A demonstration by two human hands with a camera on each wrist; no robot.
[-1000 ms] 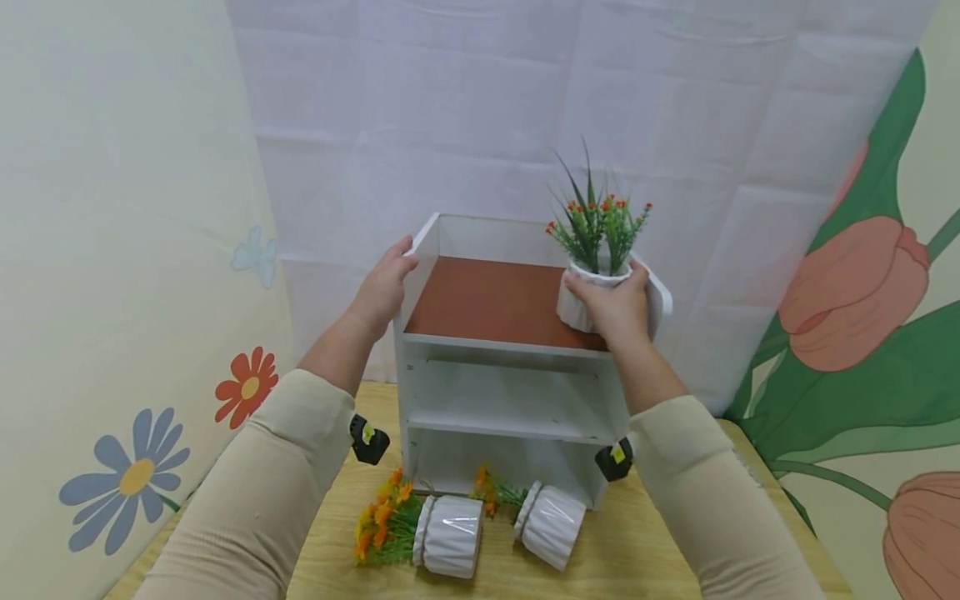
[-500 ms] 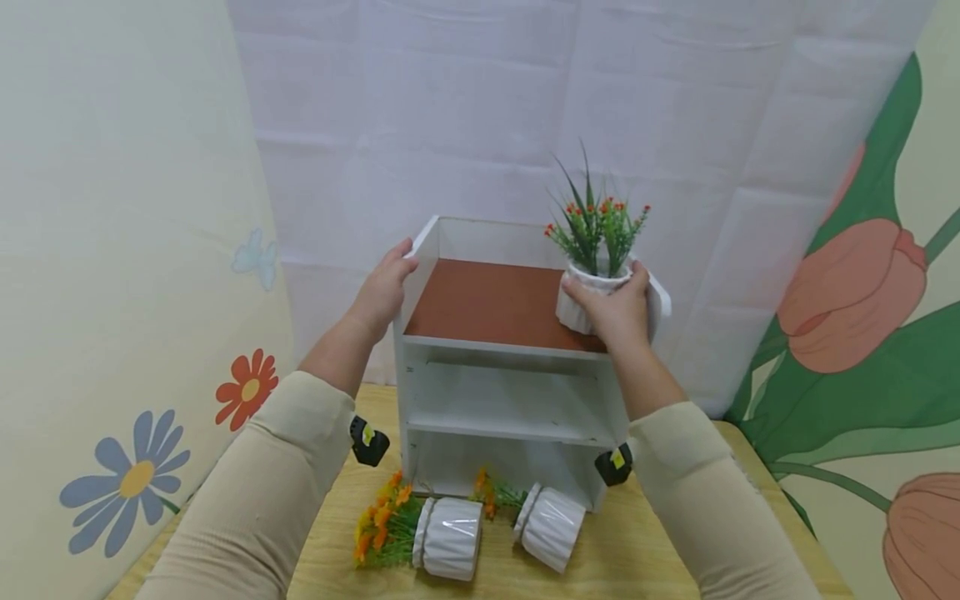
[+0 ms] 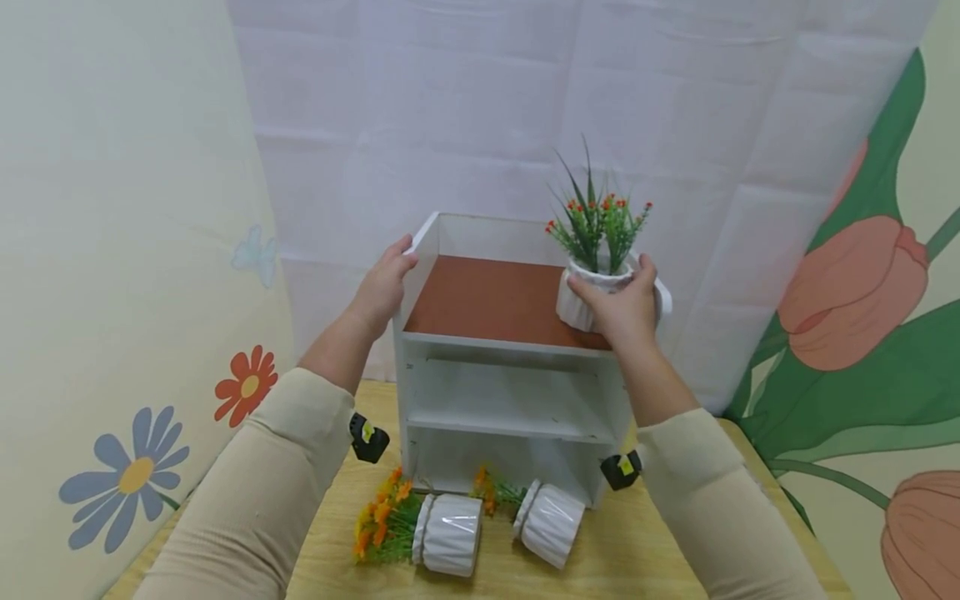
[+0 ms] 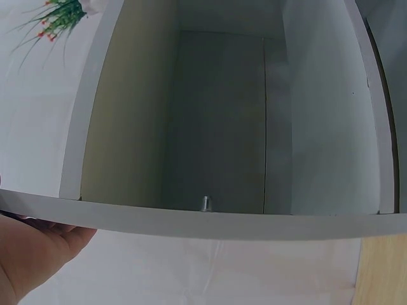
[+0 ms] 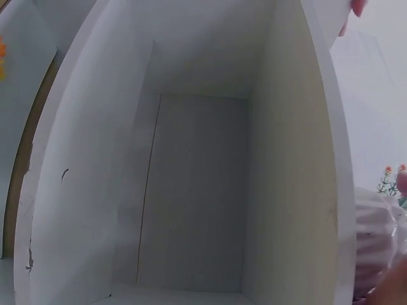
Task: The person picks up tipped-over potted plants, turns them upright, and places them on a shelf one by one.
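- Nearest me, two glossy white ribbed pots, one with yellow-orange flowers, the other with orange flowers, lie on their sides on the pale wood-grain tabletop, between its left and right edges.
- Behind them stands a white three-tier shelf unit with a reddish-brown top board.
- The left hand grips the unit's left side panel near its upper edge.
- The right hand grasps a white ribbed round pot of green foliage, thumb across the front; how firmly, I can't tell.
- That pot stands upright by the top board's front right corner, with small red-orange blossoms and thin dark blades rising above its rim.
- Farthest back hangs a creased white cloth.
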